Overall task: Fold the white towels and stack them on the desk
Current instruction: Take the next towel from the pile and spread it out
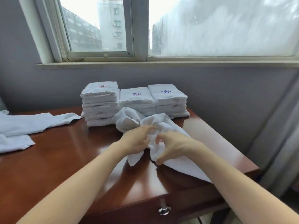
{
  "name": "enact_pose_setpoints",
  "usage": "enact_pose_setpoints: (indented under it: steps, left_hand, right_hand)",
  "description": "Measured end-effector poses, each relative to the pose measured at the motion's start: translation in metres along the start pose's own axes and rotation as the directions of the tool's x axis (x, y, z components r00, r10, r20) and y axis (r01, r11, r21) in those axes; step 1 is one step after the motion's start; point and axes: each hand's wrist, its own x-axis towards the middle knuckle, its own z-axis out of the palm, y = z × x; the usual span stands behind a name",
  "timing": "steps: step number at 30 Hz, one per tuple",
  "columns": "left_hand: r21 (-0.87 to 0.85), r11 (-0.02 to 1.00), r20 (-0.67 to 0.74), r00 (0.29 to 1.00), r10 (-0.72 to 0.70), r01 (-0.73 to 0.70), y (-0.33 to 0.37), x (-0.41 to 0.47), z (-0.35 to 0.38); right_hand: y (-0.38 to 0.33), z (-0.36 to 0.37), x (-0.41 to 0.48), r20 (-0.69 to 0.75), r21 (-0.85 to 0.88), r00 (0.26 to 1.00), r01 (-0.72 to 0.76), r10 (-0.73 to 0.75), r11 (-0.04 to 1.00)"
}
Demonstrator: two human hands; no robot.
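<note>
- loose white towels (24, 125): limp, flat, left end of the glossy wooden desk (64, 159)
- folded towel stacks (135, 101): three square piles, rear centre
- crumpled towel (129, 120): soft, bunched, just before the stacks
- left hand (137, 139): fingers curled into the towel's middle
- right hand (174, 146): thumb and fingers pinch a fold

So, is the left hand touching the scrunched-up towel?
Touching. The head view shows the left hand gripping the scrunched-up towel, its fingertips pressed right into the bunched cloth.

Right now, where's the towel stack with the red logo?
In the head view, the red-logo stack is the leftmost of three at the desk's far edge, beside the purple-logo middle stack, below the window.
</note>
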Motion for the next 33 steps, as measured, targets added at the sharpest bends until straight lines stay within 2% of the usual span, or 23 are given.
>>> enact_pose_setpoints:
  steps: [3, 5, 7, 9, 13, 18, 20, 22, 23, 25, 27, 28, 30, 31, 33]
  left_hand:
    - [-0.055, 0.996, 0.032, 0.997, -0.072, 0.074, -0.003, -0.004, -0.005]
    - [-0.025, 0.996, 0.080, 0.994, -0.079, 0.081, -0.005, -0.008, -0.009]
    - [0.065, 0.996, 0.106, 0.992, -0.070, 0.064, -0.004, -0.014, -0.011]
    - [0.113, 0.993, 0.076, 0.996, -0.045, 0.036, -0.003, -0.018, -0.011]
    - [0.016, 1.000, -0.210, 0.978, 0.000, 0.004, 0.000, -0.012, -0.020]
    - [0.095, 0.993, -0.388, 0.917, 0.096, -0.064, 0.023, 0.005, -0.033]
    - [-0.008, 0.998, -0.371, 0.927, 0.056, -0.064, 0.037, 0.012, -0.032]
    - [-0.156, 0.979, -0.261, 0.961, 0.089, -0.133, 0.049, 0.019, -0.029]
    - [-0.192, 0.966, -0.197, 0.971, 0.133, -0.172, 0.056, 0.021, -0.025]
    - [-0.274, 0.940, -0.023, 0.978, 0.207, -0.206, 0.067, 0.021, -0.016]
    - [-0.419, 0.887, 0.092, 0.962, 0.256, -0.196, 0.074, 0.021, -0.008]
    - [-0.514, 0.845, 0.108, 0.965, 0.237, -0.150, 0.076, 0.020, -0.008]
    - [-0.631, 0.771, 0.009, 0.993, 0.117, -0.085, 0.072, 0.023, -0.010]
    - [-0.581, 0.809, -0.096, 0.994, 0.043, -0.091, 0.065, 0.025, -0.014]
    - [-0.306, 0.950, -0.276, 0.961, -0.023, -0.065, 0.047, 0.026, -0.021]
  right_hand:
    - [-0.002, 0.005, 0.006, -0.064, -0.201, 0.997, 0.027, -0.040, 0.979]
    - [0.002, 0.003, 0.010, -0.163, -0.203, 0.985, 0.022, -0.056, 0.979]
    - [0.011, -0.003, 0.012, -0.247, -0.056, 0.969, 0.012, -0.026, 0.998]
    - [0.021, -0.013, 0.012, -0.358, 0.113, 0.934, 0.029, 0.013, 0.993]
    - [0.035, -0.044, 0.011, -0.625, 0.336, 0.774, 0.147, 0.103, 0.930]
    - [0.056, -0.084, 0.000, -0.707, 0.514, 0.675, 0.284, 0.212, 0.809]
    - [0.066, -0.090, -0.007, -0.720, 0.536, 0.632, 0.245, 0.286, 0.808]
    - [0.074, -0.091, -0.015, -0.719, 0.522, 0.603, 0.141, 0.345, 0.841]
    - [0.075, -0.091, -0.018, -0.691, 0.515, 0.629, 0.081, 0.357, 0.854]
    - [0.073, -0.085, -0.019, -0.546, 0.458, 0.766, -0.066, 0.340, 0.886]
    - [0.068, -0.073, -0.016, -0.329, 0.284, 0.897, -0.206, 0.297, 0.937]
    - [0.065, -0.065, -0.014, -0.223, 0.198, 0.933, -0.241, 0.283, 0.950]
    - [0.062, -0.051, -0.012, -0.079, 0.113, 0.953, -0.282, 0.291, 0.953]
    - [0.061, -0.045, -0.011, -0.064, 0.075, 0.950, -0.300, 0.304, 0.951]
    - [0.058, -0.039, -0.004, -0.128, -0.014, 0.948, -0.296, 0.292, 0.955]
